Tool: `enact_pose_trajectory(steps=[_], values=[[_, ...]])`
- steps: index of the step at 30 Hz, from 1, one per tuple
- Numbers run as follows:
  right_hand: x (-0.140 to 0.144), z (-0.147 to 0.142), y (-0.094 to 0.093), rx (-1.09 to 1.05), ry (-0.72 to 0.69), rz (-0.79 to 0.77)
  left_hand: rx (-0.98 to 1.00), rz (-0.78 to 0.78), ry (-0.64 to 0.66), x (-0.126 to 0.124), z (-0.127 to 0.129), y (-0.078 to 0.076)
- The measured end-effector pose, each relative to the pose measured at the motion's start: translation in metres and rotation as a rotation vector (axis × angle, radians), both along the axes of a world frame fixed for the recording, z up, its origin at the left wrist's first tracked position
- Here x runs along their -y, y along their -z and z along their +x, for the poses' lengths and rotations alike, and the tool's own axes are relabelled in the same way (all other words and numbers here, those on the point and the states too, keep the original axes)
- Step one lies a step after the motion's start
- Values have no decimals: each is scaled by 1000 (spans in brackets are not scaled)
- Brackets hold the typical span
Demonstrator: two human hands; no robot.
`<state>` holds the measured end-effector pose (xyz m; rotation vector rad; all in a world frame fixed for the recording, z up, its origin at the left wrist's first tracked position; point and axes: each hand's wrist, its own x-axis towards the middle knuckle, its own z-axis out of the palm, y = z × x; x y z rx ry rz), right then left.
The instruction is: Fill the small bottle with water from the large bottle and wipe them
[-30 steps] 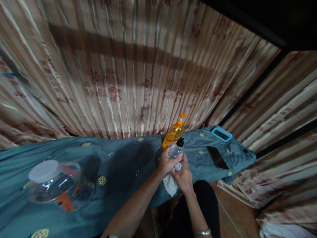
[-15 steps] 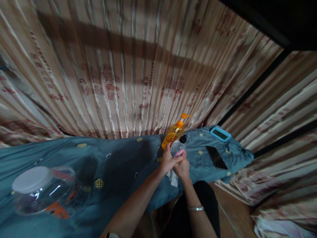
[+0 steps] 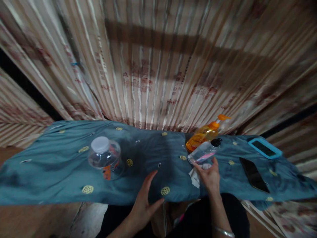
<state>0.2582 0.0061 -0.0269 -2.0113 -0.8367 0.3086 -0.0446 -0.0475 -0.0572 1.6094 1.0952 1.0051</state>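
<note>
Fingers of the right hand clasp the clear black-capped plastic bottle and white cloth on the blue-draped worktop, the left hand spread empty, apparently mid-wipe.

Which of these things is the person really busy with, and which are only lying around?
In use: small clear bottle and white cloth at the right hand; left hand open on the blue tablecloth.

Lying about: orange pump bottle, clear jar, phone, blue-framed gadget.
</note>
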Motion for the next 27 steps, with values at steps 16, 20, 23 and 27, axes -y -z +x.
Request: enact_pose_trajectory(steps=[16,20,23,27], values=[[45,-151,-34,-1508,-224,228,-161,102,-652,-60,-132,-48],[21,-183,-83,-1336,-408,377,-123,96,-548,-66,-103,-55],[17,-197,-107,-1038,-749,516,-42,139,-370,-54,-68,-64],[22,-192,-115,-321,-1028,490,106,74,-233,-37,-24,-69]])
